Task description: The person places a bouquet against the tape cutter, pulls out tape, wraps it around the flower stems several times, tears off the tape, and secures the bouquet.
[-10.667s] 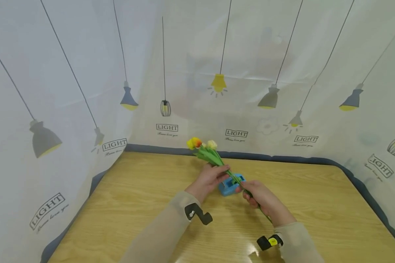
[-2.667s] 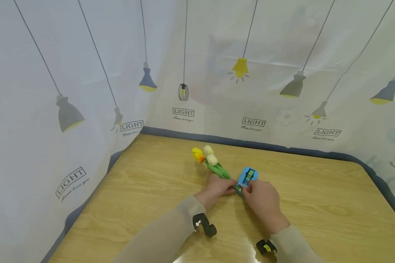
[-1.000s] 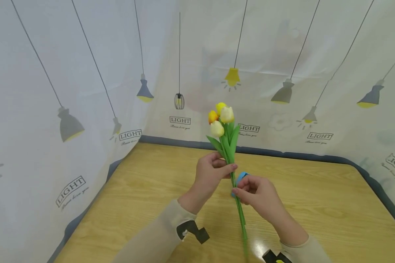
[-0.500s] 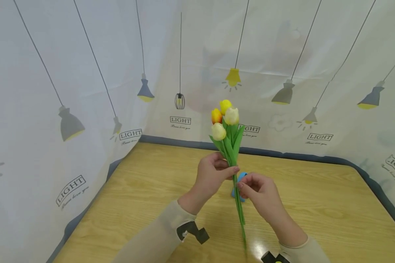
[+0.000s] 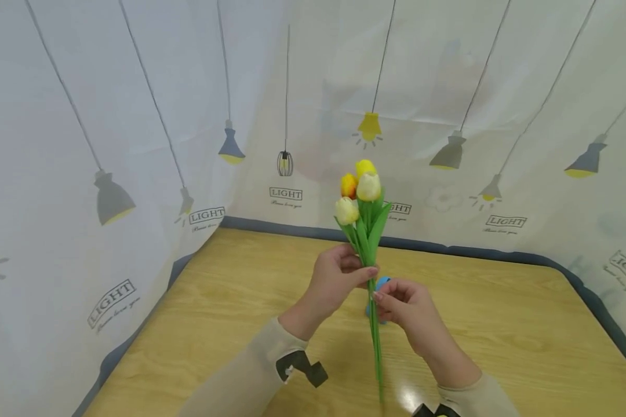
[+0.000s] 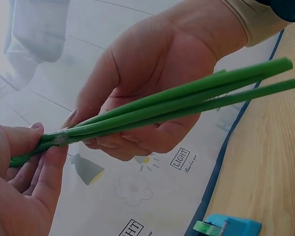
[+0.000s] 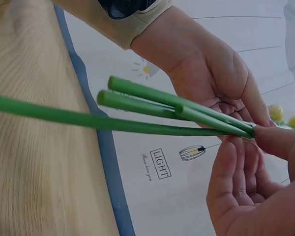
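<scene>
A bunch of several tulips [image 5: 367, 188], yellow, orange and cream, is held up nearly upright above the table. My left hand [image 5: 334, 278] grips the green stems [image 6: 187, 98] just below the leaves, thumb in front. Lower down, my right hand [image 5: 409, 313] pinches the stems between thumb and fingers. A band of clear tape [image 6: 61, 136] wraps the stems where the fingertips meet, seen in the left wrist view. Below it the cut stem ends spread loosely, one longer than the others. A blue tape dispenser [image 6: 236, 223] stands on the table behind, partly hidden by my right hand in the head view.
The wooden table [image 5: 229, 301] reaches back to a white curtain [image 5: 302, 75] printed with hanging lamps. A dark blue border [image 5: 287, 229] runs along its foot at the table's back edge.
Earlier the bunch slanted low, then lay beside the dispenser with my right hand at its tape. Since then it has been raised upright. Over the last second, it tips slightly right.
</scene>
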`<state>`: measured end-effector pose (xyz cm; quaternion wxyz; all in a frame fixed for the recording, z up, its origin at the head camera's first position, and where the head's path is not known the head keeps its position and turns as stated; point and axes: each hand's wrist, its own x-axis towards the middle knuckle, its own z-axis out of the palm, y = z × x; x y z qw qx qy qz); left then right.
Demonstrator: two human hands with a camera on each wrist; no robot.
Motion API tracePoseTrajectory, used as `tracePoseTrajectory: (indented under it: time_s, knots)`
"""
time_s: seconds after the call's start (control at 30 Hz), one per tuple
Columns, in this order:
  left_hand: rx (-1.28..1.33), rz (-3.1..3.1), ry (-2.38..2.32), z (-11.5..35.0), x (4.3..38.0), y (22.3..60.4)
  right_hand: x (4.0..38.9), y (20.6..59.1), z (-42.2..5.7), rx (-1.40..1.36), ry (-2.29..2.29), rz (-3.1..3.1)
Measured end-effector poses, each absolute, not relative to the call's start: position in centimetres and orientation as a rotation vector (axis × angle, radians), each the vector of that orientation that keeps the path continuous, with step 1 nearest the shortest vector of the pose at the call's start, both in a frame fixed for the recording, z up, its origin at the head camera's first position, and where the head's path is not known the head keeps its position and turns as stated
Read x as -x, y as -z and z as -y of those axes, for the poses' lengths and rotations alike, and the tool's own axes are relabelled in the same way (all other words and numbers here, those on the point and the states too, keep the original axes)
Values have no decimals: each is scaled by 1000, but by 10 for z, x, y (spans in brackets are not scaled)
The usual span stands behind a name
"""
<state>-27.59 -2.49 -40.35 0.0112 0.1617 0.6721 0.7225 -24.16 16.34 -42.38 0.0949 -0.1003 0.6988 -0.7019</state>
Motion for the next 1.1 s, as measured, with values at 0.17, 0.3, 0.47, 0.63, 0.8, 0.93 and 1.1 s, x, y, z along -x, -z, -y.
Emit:
tracePoseTrajectory:
  time_s: [0.17,0.3,0.47,0.63,0.8,0.93,1.1]
  knots:
    - [-495,-2078,-2243,24,280,407,247,429,-168,358,2052,-2019]
    - [-451,-2075,-2226,24,287,414,249,428,-171,309,1998,-2112]
    - [-381,-2351,-2045,30,308,436,252,423,-180,110,1999,-2209]
    - [-240,-2608,-1819,45,335,465,258,412,-202,53,2043,-2222]
    - [-132,-2593,-1739,59,359,489,263,403,-228,44,2140,-2218]
    - [-23,-2685,-1605,73,370,509,266,405,-234,44,2094,-2251]
    - [40,-2717,-1540,82,373,521,269,409,-231,79,1966,-2342]
